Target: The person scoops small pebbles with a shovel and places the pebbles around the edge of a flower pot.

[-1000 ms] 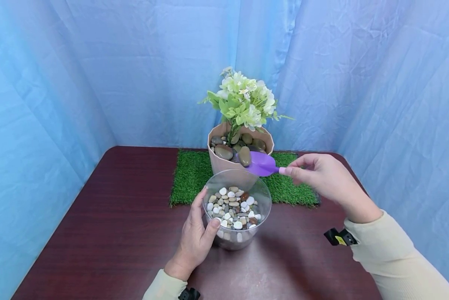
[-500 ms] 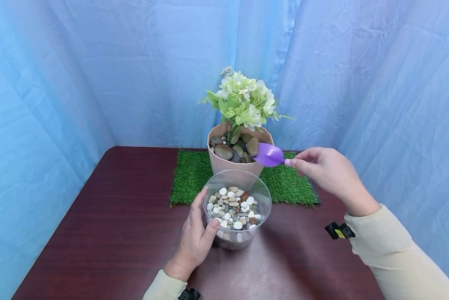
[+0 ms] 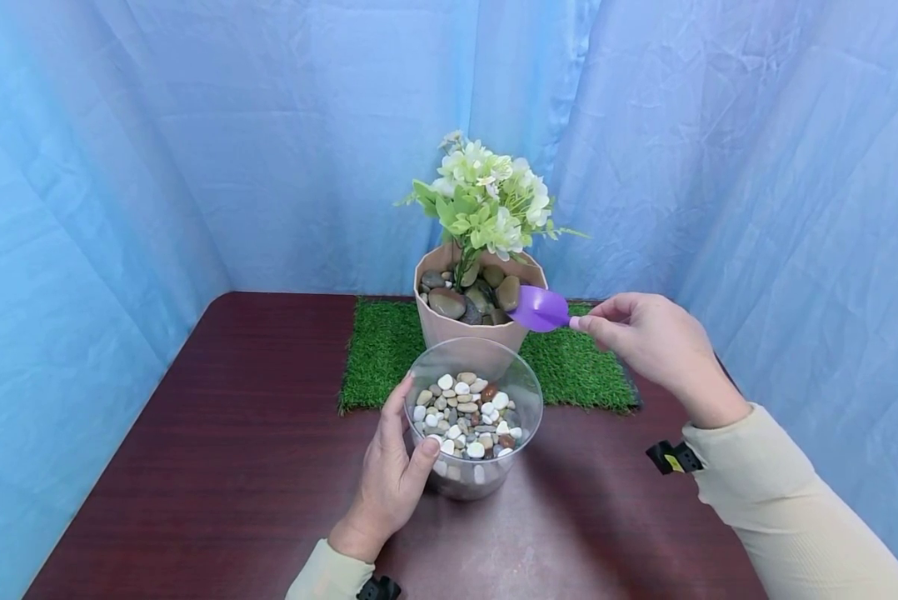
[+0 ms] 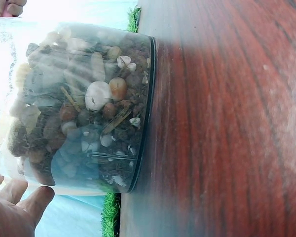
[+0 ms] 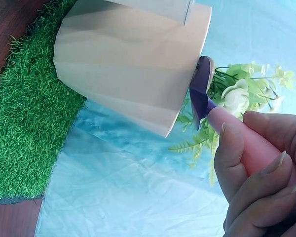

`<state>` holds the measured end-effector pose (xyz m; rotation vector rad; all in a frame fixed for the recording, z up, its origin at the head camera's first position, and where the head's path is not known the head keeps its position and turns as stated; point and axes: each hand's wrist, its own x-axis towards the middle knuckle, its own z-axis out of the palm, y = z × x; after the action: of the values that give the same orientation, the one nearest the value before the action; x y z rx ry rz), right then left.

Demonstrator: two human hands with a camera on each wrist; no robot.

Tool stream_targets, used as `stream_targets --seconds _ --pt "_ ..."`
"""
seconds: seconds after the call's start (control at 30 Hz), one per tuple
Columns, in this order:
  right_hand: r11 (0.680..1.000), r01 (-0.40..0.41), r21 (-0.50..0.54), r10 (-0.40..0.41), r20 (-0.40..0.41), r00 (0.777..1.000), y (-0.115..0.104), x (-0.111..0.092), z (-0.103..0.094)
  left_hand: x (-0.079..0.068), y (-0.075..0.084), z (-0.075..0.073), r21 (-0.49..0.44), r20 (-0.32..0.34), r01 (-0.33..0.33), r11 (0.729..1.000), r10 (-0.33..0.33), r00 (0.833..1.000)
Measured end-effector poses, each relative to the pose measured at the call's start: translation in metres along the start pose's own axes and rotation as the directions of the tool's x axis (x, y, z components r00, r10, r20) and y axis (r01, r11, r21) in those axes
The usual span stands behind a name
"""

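Note:
My right hand (image 3: 655,342) grips a small trowel by its pink handle (image 5: 246,140). Its purple blade (image 3: 541,309) lies over the right rim of a beige flowerpot (image 3: 467,332), the tip against a smooth brown stone (image 3: 508,294). Larger stones (image 3: 446,303) fill the pot round the stems of a white-flowered plant (image 3: 494,196). Nearer me, my left hand (image 3: 389,475) holds a clear plastic container (image 3: 473,482) from its left side, thumb at the rim. Small white, tan and brown pebbles (image 4: 97,95) lie inside it, with finer gravel toward the bottom.
The pot stands on a green artificial grass mat (image 3: 580,371) at the back of a dark red-brown wooden table (image 3: 231,467). Light blue curtains (image 3: 329,150) hang close behind and along both sides.
The trowel has moved back and slightly right, carrying the brown stone from the pot's front rim to its right side among the other stones. My left hand and the container stay put.

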<state>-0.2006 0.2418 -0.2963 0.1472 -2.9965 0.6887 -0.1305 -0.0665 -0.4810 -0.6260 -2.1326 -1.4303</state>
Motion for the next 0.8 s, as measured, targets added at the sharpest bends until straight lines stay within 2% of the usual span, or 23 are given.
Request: stream_targets --seconds 0.43,0.8 --pt "0.994 0.025 -0.103 -0.029 -0.038 0.999 -0.009 -0.002 -0.004 0.001 0.000 0.000 0.007 -0.004 0.000 1.000 0.000 1.000" --pt "0.985 0.039 -0.171 -0.046 -0.035 0.998 -0.015 -0.003 -0.010 0.000 -0.001 0.000 0.015 -0.008 -0.003 1.000 0.003 1.000"
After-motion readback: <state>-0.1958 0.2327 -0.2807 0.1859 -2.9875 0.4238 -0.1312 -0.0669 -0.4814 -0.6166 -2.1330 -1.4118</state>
